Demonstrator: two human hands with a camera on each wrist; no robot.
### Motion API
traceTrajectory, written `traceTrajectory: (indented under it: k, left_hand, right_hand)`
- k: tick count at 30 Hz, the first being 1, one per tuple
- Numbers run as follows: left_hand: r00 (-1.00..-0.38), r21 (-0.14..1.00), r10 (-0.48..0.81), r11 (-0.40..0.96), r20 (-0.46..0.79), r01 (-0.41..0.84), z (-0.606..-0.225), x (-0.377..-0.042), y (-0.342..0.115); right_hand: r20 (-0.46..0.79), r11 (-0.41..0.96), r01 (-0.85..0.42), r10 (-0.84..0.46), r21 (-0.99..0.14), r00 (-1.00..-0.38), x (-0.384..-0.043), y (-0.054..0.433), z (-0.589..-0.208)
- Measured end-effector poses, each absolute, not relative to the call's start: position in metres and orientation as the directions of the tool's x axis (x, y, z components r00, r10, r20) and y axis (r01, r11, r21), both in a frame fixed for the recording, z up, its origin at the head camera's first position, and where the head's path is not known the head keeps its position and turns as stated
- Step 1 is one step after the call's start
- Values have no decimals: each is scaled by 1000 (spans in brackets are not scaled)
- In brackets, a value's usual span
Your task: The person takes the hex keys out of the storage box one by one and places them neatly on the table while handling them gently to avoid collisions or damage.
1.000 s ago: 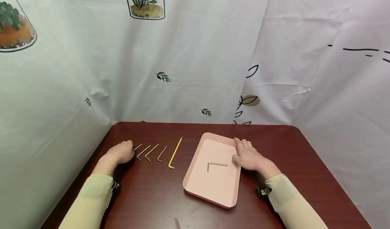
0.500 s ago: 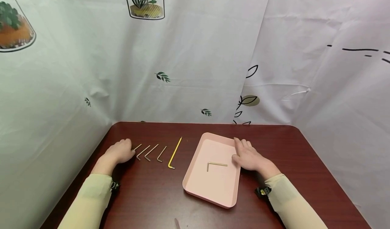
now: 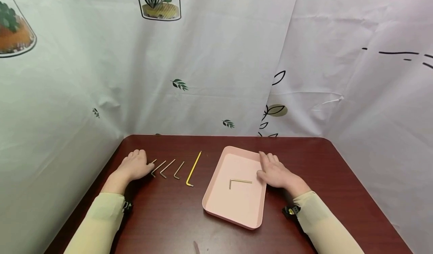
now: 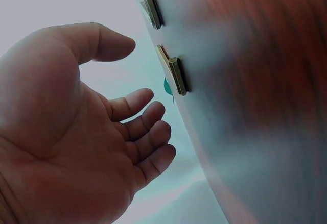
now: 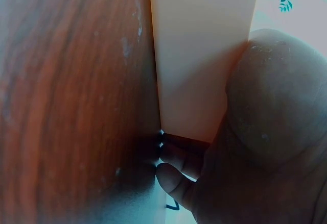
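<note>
My left hand (image 3: 130, 167) hovers at the left end of a row of L-shaped hex keys. Its thumb stands apart from loosely bent fingers, and nothing is in the palm in the left wrist view. Partly hidden behind the thumb is the leftmost hex key (image 3: 154, 161); several metal ones, such as this hex key (image 3: 168, 166), lie to its right. A yellow hex key (image 3: 193, 171) ends the row. My right hand (image 3: 277, 174) grips the right wall of a pink tray (image 3: 227, 219), thumb over the rim, fingers outside. One brass-coloured hex key (image 3: 241, 181) lies in the tray.
All of this is on a dark red-brown table (image 3: 162, 216) with rounded far corners. A white printed cloth (image 3: 216, 58) hangs behind and along both sides. A small pale mark (image 3: 196, 247) shows at the table's near edge.
My left hand has shifted slightly away from me, its thumb spreading from the fingers and covering more of the leftmost hex key. The right hand and tray keep their places.
</note>
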State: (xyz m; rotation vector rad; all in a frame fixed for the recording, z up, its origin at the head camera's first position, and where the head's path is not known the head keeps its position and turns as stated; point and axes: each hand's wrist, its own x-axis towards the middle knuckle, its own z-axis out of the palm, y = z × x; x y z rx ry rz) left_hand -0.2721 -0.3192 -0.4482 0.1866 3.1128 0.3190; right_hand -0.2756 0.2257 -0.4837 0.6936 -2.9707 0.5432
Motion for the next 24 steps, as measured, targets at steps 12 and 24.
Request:
traceTrajectory:
  k: [12,24]
  left_hand:
    - [-982,220,184,957,47,189,-448,-274,-308]
    - [-975,234,211,946,73,223,-446,-273,-292]
  right_hand:
    - [89,847,-416,-411,-332,-907,-273,222,-475]
    - [76,852,-408,-406,-328,-911,-274,224,-477]
